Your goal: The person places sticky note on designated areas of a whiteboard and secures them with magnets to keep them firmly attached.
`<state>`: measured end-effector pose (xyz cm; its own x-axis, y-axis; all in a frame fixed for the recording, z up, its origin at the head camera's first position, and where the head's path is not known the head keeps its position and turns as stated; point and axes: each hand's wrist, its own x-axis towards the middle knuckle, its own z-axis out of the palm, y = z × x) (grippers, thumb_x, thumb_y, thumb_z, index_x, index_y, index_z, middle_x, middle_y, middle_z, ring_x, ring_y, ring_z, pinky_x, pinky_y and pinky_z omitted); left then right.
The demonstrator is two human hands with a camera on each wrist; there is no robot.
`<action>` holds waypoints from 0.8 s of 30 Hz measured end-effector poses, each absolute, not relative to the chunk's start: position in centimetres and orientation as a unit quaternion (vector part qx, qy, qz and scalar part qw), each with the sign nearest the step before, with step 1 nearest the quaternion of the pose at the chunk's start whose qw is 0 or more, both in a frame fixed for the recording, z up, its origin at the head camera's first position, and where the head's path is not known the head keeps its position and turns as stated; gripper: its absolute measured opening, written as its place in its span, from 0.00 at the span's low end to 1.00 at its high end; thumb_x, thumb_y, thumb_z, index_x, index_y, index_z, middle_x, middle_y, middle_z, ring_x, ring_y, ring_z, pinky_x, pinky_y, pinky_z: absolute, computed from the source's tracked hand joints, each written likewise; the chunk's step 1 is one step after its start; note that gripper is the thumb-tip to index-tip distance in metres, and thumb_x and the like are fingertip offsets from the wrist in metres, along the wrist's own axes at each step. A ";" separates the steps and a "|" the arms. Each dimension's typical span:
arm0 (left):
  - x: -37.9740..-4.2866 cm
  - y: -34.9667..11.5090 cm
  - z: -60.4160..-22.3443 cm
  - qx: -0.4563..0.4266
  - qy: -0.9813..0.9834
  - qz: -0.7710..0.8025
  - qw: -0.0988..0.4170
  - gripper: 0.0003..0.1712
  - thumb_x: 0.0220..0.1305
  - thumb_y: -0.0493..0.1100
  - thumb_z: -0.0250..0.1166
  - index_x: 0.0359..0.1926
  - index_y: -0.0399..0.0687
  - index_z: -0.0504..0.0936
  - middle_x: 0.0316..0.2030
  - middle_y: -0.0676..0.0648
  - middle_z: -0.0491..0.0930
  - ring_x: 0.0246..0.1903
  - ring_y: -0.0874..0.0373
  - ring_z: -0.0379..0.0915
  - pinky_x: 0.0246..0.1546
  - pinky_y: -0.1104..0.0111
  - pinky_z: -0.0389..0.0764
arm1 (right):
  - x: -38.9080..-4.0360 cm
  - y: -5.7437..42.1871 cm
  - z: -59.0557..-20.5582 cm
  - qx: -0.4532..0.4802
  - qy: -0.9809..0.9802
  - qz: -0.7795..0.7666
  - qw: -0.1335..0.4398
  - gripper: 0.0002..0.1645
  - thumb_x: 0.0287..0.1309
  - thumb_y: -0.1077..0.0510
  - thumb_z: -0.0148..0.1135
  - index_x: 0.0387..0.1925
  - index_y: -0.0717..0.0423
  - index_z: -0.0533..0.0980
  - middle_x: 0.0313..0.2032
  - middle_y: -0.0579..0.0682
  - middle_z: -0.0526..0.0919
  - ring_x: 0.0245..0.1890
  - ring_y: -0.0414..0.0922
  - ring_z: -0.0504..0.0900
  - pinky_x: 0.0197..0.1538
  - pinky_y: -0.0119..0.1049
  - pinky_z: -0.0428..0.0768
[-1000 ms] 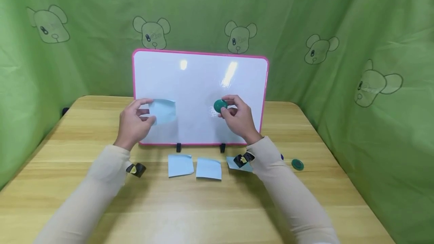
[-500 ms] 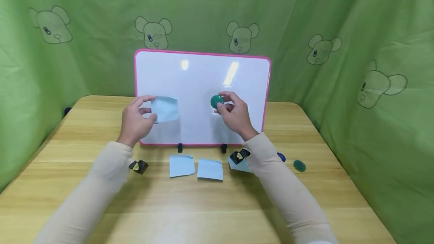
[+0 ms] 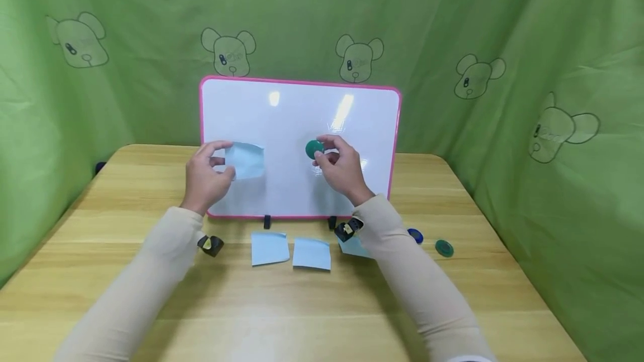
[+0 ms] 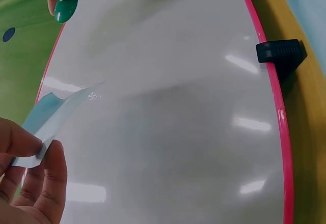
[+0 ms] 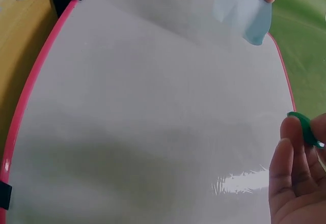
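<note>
My left hand (image 3: pixel 206 179) pinches a light blue sticky note (image 3: pixel 245 161) by its left edge, in front of the left half of a pink-framed whiteboard (image 3: pixel 287 122). In the left wrist view the sticky note (image 4: pixel 56 117) stands off the board, its far end curling. My right hand (image 3: pixel 342 167) holds a round green magnet (image 3: pixel 315 149) between thumb and fingers, before the board right of its middle. The right wrist view shows the magnet (image 5: pixel 304 128) edge-on between the fingertips, apart from the board's surface.
Two blue sticky notes (image 3: pixel 269 248) (image 3: pixel 312 254) lie on the wooden table (image 3: pixel 241 317) before the board; another note (image 3: pixel 355 247) is partly hidden by the right wrist. A blue magnet (image 3: pixel 415 236) and a green magnet (image 3: pixel 444 248) lie at right. Black feet (image 3: pixel 267 222) support the board.
My right hand has moved left with the green magnet, toward the note. My left hand has risen slightly with the sticky note. The blue magnet on the table has come into fuller view.
</note>
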<state>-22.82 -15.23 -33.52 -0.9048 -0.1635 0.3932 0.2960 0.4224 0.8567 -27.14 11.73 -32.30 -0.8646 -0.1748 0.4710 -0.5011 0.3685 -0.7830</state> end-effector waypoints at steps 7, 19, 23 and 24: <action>-23.3 -15.1 -33.5 -0.040 -0.816 -0.526 0.234 0.26 0.53 0.28 0.61 0.56 0.39 0.76 0.55 0.42 0.74 0.45 0.45 0.77 0.37 0.55 0.83 | -27.3 11.2 -32.3 0.221 -0.818 0.497 0.187 0.17 0.61 0.63 0.59 0.52 0.62 0.75 0.40 0.56 0.80 0.34 0.48 0.82 0.37 0.39 0.82; -24.4 -14.9 -33.0 -0.049 -0.814 -0.523 0.248 0.26 0.52 0.28 0.62 0.55 0.38 0.76 0.53 0.41 0.74 0.44 0.45 0.78 0.40 0.55 0.83 | -27.8 10.0 -31.3 0.212 -0.812 0.516 0.168 0.17 0.62 0.64 0.59 0.52 0.62 0.74 0.41 0.55 0.79 0.34 0.47 0.82 0.36 0.36 0.81; -24.7 -15.0 -32.8 -0.050 -0.811 -0.528 0.246 0.26 0.53 0.30 0.62 0.56 0.40 0.76 0.53 0.41 0.74 0.44 0.45 0.78 0.40 0.54 0.83 | -28.1 9.6 -31.2 0.211 -0.812 0.518 0.169 0.17 0.61 0.63 0.59 0.52 0.62 0.74 0.41 0.55 0.79 0.34 0.46 0.82 0.37 0.37 0.81; -24.8 -15.0 -32.7 -0.052 -0.810 -0.529 0.246 0.26 0.53 0.30 0.62 0.56 0.40 0.76 0.53 0.41 0.74 0.44 0.44 0.78 0.41 0.54 0.83 | -28.2 9.5 -31.1 0.211 -0.810 0.520 0.169 0.17 0.61 0.64 0.59 0.52 0.62 0.74 0.41 0.55 0.79 0.34 0.47 0.82 0.37 0.37 0.81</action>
<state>-24.81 -15.02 -32.71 -0.8735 -0.1766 0.4537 0.3442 0.4349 0.8321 -28.16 9.50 -31.12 -0.8541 -0.1661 0.4929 -0.5172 0.3706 -0.7714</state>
